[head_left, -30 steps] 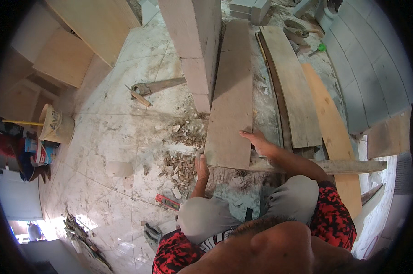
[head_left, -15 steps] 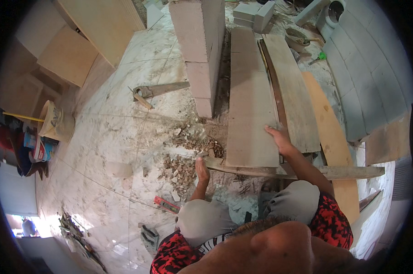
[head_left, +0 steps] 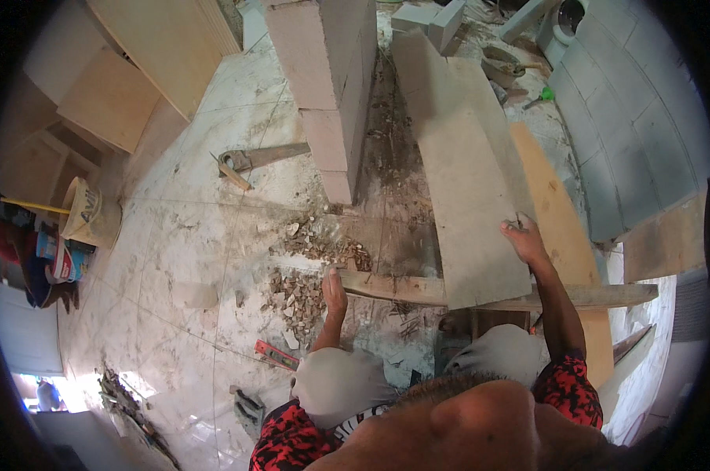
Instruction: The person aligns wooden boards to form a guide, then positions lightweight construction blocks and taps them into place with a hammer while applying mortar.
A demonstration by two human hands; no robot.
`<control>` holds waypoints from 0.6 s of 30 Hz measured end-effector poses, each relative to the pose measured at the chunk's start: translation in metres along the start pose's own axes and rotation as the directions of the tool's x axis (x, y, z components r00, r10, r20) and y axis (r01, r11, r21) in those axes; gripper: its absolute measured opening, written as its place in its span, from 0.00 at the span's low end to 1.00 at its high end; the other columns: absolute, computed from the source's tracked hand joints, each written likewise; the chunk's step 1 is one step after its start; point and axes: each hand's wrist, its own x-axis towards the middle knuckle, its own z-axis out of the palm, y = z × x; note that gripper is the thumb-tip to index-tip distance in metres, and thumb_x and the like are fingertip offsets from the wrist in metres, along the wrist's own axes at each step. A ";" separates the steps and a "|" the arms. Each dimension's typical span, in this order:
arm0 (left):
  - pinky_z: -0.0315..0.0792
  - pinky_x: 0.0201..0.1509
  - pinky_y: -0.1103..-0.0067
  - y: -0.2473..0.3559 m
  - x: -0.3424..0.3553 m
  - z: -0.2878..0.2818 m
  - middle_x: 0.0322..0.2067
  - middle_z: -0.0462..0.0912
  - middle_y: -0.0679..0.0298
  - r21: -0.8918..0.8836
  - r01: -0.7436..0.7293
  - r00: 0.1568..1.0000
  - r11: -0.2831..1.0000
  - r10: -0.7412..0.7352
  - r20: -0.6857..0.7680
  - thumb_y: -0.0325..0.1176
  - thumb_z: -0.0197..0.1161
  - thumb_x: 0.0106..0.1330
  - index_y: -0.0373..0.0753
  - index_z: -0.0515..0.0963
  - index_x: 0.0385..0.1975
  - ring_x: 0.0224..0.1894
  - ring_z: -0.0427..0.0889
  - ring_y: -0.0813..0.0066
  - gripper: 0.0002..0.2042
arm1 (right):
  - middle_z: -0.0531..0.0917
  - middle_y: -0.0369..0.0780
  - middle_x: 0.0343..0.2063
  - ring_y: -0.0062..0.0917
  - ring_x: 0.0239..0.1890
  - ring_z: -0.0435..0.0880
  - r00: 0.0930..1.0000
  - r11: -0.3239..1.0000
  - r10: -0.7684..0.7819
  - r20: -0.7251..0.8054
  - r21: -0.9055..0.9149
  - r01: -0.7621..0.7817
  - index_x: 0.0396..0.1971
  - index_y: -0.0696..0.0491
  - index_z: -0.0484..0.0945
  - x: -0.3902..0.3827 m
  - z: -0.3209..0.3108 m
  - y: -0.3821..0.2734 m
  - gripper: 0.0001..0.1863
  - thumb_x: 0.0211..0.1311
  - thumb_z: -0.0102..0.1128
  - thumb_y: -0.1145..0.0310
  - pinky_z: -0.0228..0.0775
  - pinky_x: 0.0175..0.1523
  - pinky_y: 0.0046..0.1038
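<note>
A long, wide grey board (head_left: 473, 196) lies slanted, its near end resting across a wooden beam (head_left: 402, 288) laid crosswise. My right hand (head_left: 525, 238) is closed on the board's right edge, fingers curled over it. At the beam's left end, my left hand (head_left: 334, 294) is closed against the wood with fingers pointing away from me; its underside is hidden. Beneath the grey board, a second pale board (head_left: 492, 102) shows along the right. Broken rubble (head_left: 296, 294) lies just left of my left hand.
A pale block wall (head_left: 324, 118) stands ahead, with a handsaw (head_left: 261, 157) to its left. A yellowish board (head_left: 555, 204) lies on the right beside a grey block wall (head_left: 629, 133). A red spirit level (head_left: 276, 355) and a bucket (head_left: 92, 212) are at left.
The grey board has swung right at its near end, covering the gap between the boards and exposing dirty floor at left. My right hand moved right with it. The left hand stays at the beam's end.
</note>
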 end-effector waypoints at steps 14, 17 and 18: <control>0.64 0.35 0.66 -0.032 0.003 0.006 0.30 0.72 0.52 0.478 -0.498 0.835 0.724 0.549 0.039 0.27 0.45 0.68 0.27 0.68 0.39 0.31 0.68 0.55 0.09 | 0.77 0.41 0.37 0.26 0.38 0.75 0.983 0.958 0.051 -0.177 0.287 0.002 0.44 0.62 0.73 0.117 -0.079 0.050 0.27 0.55 0.58 0.53 0.65 0.46 0.26; 0.67 0.42 0.62 -0.033 -0.007 -0.005 0.38 0.73 0.43 0.534 -0.461 0.872 0.709 0.474 0.124 0.27 0.45 0.67 0.25 0.68 0.45 0.39 0.72 0.45 0.12 | 0.77 0.40 0.36 0.25 0.37 0.74 0.989 0.979 0.061 -0.131 0.202 -0.034 0.43 0.62 0.73 0.131 -0.080 0.075 0.28 0.56 0.56 0.50 0.65 0.45 0.25; 0.66 0.41 0.62 -0.042 -0.009 -0.004 0.37 0.73 0.43 0.530 -0.453 0.872 0.717 0.479 0.098 0.28 0.45 0.68 0.25 0.68 0.45 0.39 0.72 0.46 0.13 | 0.77 0.39 0.36 0.24 0.37 0.74 0.991 0.988 0.063 -0.119 0.149 -0.045 0.43 0.62 0.73 0.130 -0.076 0.088 0.28 0.57 0.56 0.49 0.65 0.44 0.25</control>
